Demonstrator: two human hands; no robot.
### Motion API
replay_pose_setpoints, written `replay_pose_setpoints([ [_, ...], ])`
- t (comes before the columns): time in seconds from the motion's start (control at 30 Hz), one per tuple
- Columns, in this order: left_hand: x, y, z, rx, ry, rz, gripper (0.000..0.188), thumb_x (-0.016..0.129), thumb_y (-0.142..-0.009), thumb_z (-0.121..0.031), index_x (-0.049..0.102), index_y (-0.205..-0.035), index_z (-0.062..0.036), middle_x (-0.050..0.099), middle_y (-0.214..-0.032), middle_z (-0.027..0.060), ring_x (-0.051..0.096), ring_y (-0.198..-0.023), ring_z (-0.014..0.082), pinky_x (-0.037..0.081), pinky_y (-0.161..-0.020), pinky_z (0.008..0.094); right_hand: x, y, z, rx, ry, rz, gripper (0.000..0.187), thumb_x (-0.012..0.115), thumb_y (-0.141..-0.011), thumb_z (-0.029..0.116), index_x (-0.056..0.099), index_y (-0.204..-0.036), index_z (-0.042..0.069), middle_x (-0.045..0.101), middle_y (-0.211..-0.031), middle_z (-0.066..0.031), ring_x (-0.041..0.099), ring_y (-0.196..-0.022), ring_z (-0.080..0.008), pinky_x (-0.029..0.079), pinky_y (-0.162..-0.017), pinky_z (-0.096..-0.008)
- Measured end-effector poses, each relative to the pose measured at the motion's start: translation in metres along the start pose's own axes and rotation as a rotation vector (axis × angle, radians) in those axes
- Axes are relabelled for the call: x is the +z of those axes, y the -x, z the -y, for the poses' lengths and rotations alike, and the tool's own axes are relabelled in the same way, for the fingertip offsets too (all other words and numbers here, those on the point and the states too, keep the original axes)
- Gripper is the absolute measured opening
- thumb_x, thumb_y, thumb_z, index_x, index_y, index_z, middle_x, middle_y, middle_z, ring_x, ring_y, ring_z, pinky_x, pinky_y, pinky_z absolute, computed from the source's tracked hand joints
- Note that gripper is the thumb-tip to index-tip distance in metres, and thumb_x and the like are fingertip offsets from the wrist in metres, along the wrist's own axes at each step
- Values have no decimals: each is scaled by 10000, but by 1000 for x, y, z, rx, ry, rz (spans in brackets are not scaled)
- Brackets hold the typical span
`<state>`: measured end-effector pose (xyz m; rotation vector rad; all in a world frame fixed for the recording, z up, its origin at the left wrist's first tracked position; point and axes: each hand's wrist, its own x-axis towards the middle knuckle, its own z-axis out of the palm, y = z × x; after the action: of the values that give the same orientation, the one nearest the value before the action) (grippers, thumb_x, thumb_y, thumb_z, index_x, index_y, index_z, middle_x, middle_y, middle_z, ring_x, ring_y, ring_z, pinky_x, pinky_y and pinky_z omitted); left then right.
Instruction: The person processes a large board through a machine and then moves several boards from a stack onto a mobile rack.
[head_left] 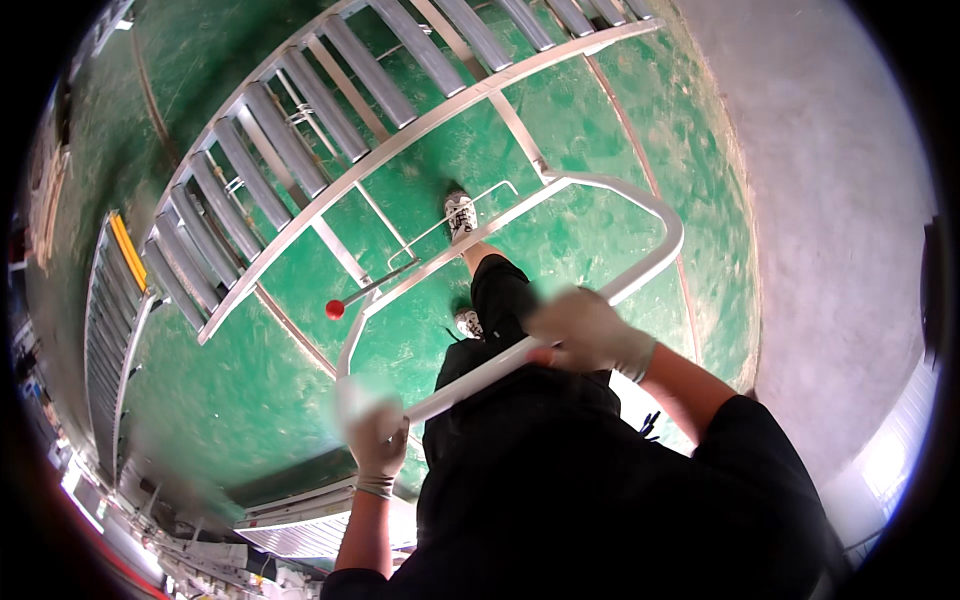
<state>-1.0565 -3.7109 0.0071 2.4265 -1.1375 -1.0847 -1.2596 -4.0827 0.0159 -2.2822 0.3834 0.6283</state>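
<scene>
A white tubular push handle (470,382) crosses in front of my body, bent round at both ends and joined to the frame of a roller conveyor cart (422,133). My left hand (378,435), in a pale glove, is closed at the handle's left bend; its fingertips are blurred. Farther along the bar, my right hand (590,335), also gloved, wraps over it from above. Beyond the handle lies a row of grey metal rollers (325,118). A lever with a red ball knob (335,310) sticks out on the left side of the handle frame.
My two shoes (460,213) stand on the green floor (240,400) beneath the handle frame. Another roller conveyor (105,340) with a yellow end bar stands at the left. Below it, a further slatted rack (310,530) lies behind my left arm. Grey floor (820,180) spreads along the right.
</scene>
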Motion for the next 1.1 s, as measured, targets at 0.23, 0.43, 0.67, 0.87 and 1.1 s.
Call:
replay_pose_setpoints([
  [0.23, -15, -109, -13, -624, 697, -254, 757, 448, -1049, -467, 137, -1578, -24, 312, -1569, 212, 375, -1412, 312, 323, -1147, 428, -34, 3, -89, 301, 35, -230, 309, 709, -818, 282, 585, -594, 108, 567, -584, -81, 574, -596, -322, 441, -627, -451],
  [0.43, -8, -241, 23, -560, 866, -532, 411, 566, -1004, -247, 563, -1325, 9, 612, -1246, 141, 572, -1150, 220, 427, -1007, 354, -57, -13, -89, 118, -1, -359, 239, 737, -744, 164, 569, -591, 89, 500, -544, -88, 509, -524, -313, 397, -561, -436],
  [0.67, -23, -277, 2, -274, 151, -492, 168, 641, -897, -77, 734, -1005, 12, 729, -871, 133, 681, -738, 246, 511, -600, 337, -99, -42, -72, 286, -31, -173, 201, 720, -731, 134, 574, -604, 79, 507, -563, -104, 512, -535, -326, 391, -553, -443],
  [0.87, -36, -270, 31, -169, 106, -400, 161, 620, -875, -22, 708, -991, 47, 701, -813, 160, 657, -664, 284, 513, -591, 369, -105, -59, -71, 225, 55, -197, 108, 699, -705, 128, 614, -647, 93, 533, -611, -103, 552, -589, -329, 429, -594, -437],
  [1.1, -53, -268, 27, -117, 167, -207, 97, 647, -832, -21, 699, -913, -7, 699, -781, 131, 660, -626, 281, 525, -578, 362, -105, -64, -65, 340, 48, -265, 74, 681, -734, 149, 639, -704, 96, 577, -661, -116, 589, -654, -341, 454, -637, -452],
])
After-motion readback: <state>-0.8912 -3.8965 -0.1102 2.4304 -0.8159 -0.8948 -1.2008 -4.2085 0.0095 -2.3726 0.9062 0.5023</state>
